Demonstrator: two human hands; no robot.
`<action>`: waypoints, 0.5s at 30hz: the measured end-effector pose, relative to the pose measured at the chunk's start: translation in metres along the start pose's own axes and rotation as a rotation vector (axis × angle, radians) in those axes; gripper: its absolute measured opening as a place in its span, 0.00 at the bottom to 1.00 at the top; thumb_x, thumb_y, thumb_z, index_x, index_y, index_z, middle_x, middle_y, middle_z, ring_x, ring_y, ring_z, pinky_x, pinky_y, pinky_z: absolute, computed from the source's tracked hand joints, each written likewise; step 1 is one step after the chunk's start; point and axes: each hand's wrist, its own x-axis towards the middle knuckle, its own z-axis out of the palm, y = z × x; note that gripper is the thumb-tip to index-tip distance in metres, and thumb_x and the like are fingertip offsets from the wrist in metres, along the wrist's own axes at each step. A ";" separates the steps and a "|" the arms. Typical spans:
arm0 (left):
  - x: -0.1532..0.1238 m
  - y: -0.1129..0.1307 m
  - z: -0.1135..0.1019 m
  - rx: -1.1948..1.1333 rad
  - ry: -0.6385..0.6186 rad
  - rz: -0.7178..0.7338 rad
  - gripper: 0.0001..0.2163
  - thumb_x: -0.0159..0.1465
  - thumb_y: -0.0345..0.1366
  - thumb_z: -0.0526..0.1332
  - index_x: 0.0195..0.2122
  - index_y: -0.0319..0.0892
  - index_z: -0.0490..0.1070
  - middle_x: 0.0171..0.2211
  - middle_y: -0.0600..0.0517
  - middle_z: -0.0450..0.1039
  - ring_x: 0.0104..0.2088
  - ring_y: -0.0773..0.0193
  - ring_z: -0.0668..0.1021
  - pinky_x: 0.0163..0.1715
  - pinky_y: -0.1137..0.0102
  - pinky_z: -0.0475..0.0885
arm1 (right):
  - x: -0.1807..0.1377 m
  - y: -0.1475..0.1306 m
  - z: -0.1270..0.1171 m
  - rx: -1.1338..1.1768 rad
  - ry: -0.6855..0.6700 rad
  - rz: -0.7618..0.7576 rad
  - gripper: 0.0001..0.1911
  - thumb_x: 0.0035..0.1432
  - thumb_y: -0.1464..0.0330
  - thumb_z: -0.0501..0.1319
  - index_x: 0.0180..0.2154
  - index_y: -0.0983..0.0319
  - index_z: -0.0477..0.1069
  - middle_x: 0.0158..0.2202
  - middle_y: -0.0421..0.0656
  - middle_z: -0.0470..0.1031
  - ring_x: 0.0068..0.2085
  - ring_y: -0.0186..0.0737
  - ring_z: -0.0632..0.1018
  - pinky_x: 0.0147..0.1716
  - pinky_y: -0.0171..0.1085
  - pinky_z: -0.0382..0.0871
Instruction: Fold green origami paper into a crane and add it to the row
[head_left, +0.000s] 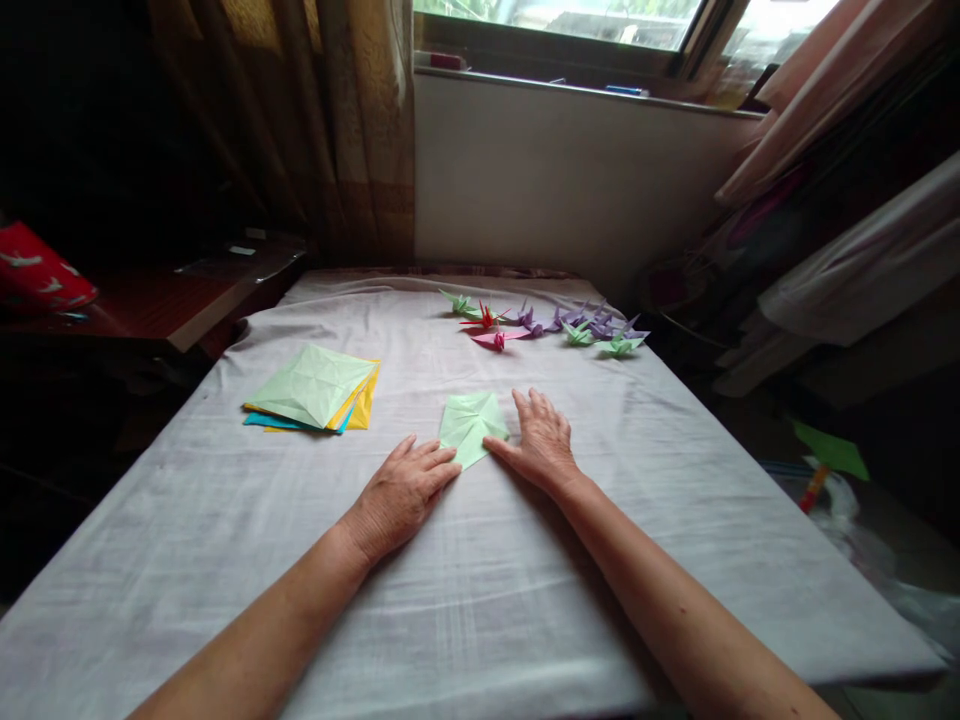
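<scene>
A pale green folded paper point(472, 420) with crease lines lies flat on the cloth-covered table point(465, 600). My left hand point(405, 490) rests at its lower left edge, fingers stretched out with the tips touching the paper. On the other side, my right hand point(538, 435) has its fingers spread, and the thumb presses on the paper's right edge. Neither hand grips anything. Off to the left lies a stack of creased paper sheets point(311, 385), green on top with yellow and blue below.
Several folded paper cranes stand at the back right: purple cranes point(600, 322), green cranes point(619, 345), a red crane point(486, 317) and a pink crane point(499, 340). A brown desk point(187, 315) adjoins at left. Clothes point(862, 260) hang at right, beyond the table's edge.
</scene>
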 end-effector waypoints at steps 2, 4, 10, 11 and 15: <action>0.000 -0.001 0.001 0.000 0.004 0.002 0.15 0.69 0.30 0.53 0.53 0.47 0.72 0.57 0.49 0.73 0.59 0.53 0.72 0.62 0.49 0.60 | 0.004 0.010 -0.006 -0.028 -0.038 0.076 0.45 0.56 0.51 0.62 0.68 0.62 0.51 0.70 0.58 0.50 0.70 0.58 0.52 0.63 0.56 0.46; 0.000 -0.002 0.002 0.004 0.005 0.000 0.15 0.69 0.29 0.53 0.53 0.47 0.72 0.57 0.49 0.73 0.59 0.53 0.73 0.62 0.48 0.61 | 0.007 0.017 -0.010 -0.038 -0.053 0.108 0.44 0.58 0.51 0.61 0.68 0.63 0.51 0.70 0.58 0.50 0.70 0.57 0.52 0.64 0.55 0.47; 0.000 -0.001 0.002 0.000 0.003 0.003 0.14 0.70 0.30 0.53 0.53 0.47 0.72 0.58 0.48 0.73 0.59 0.52 0.73 0.61 0.48 0.61 | -0.001 0.009 -0.009 0.006 0.056 -0.116 0.32 0.64 0.59 0.55 0.67 0.61 0.56 0.70 0.54 0.52 0.69 0.54 0.54 0.64 0.56 0.48; 0.001 -0.001 0.002 0.000 0.005 0.002 0.14 0.70 0.31 0.53 0.53 0.47 0.72 0.58 0.48 0.73 0.59 0.52 0.73 0.61 0.48 0.61 | -0.006 0.004 -0.009 0.017 0.055 -0.221 0.30 0.66 0.60 0.53 0.67 0.60 0.56 0.70 0.51 0.51 0.70 0.52 0.54 0.65 0.55 0.47; 0.002 0.000 -0.001 -0.005 -0.013 0.007 0.14 0.71 0.32 0.51 0.54 0.47 0.72 0.58 0.47 0.73 0.60 0.53 0.72 0.61 0.48 0.62 | -0.024 -0.015 -0.008 -0.003 -0.169 -0.598 0.28 0.70 0.58 0.47 0.68 0.58 0.54 0.70 0.47 0.52 0.70 0.45 0.53 0.67 0.51 0.41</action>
